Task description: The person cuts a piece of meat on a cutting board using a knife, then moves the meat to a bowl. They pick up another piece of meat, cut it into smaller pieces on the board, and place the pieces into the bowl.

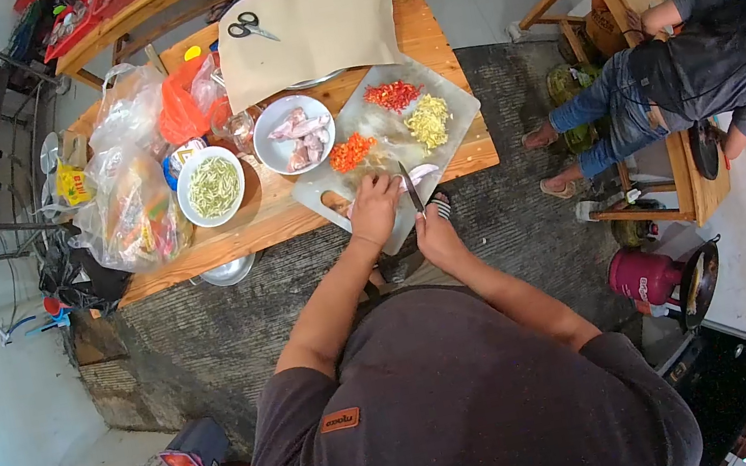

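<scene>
the left hand (376,207) is resting knuckles-up at the six o'clock end of the cutting board (462,105), fingers curling down. what is lying under them is covered, so i cannot tell whether it is gripping anything or only pressing. the right hand (438,233) is closing round the handle of the knife (410,188), whose blade is pointing toward twelve o'clock just beside the left hand's knuckles. some purplish slices (422,171), shallot by the look, are lying at three o'clock of the blade. slicing seems to be the step in hand, and doing it well is calling for tucked fingertips, the flat of the blade riding against the knuckles, and even strokes. the cut pieces should be going toward three o'clock, away from the orange pile (351,151) at eleven o'clock of the left hand. the knife's handle is disappearing inside the fist, and the board's six o'clock corner is hiding under both hands. the yellow pile (428,120) and red pile (392,95) are too small to name surely.
</scene>
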Motion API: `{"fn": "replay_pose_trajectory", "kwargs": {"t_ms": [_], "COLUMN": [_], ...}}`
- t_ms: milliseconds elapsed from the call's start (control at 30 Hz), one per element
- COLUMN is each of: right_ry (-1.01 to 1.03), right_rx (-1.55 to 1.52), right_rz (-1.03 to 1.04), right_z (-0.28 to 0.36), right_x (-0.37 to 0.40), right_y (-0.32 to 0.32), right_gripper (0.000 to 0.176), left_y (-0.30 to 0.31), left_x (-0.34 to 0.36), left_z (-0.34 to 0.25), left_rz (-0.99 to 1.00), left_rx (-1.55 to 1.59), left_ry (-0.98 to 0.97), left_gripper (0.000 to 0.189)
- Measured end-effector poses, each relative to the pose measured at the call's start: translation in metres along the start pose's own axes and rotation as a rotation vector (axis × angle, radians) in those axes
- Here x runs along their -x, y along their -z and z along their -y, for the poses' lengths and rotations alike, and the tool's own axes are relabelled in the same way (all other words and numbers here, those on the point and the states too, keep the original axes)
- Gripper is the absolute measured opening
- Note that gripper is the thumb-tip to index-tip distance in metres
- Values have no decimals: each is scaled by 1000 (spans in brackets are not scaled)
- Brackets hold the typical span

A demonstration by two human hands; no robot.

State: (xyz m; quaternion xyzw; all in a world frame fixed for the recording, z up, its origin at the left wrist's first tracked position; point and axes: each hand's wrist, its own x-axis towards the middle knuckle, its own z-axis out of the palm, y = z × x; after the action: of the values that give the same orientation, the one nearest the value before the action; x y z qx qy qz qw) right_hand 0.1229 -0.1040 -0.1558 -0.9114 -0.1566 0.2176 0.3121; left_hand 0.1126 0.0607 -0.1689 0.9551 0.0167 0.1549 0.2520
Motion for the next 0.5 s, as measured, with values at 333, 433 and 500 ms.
{"fn": "replay_pose_trajectory", "kwargs": {"t_ms": [333, 433, 500], "right_ry": [-50, -60, -71], "right_rx": [94, 101, 110], "right_rz": [77, 36, 45], "right_z": [6, 3, 3], "right_x": [-10, 0, 4], "right_y": [-4, -1, 3], "right_gripper": [32, 31, 29], "left_y": [-3, -4, -4], "left_x": [1, 4, 5], "left_z": [5, 3, 5], "left_rz": [19, 52, 33], "left_rx": [-14, -27, -36], "left_ry": [-11, -7, -24], "left_gripper": [31, 33, 33]}}
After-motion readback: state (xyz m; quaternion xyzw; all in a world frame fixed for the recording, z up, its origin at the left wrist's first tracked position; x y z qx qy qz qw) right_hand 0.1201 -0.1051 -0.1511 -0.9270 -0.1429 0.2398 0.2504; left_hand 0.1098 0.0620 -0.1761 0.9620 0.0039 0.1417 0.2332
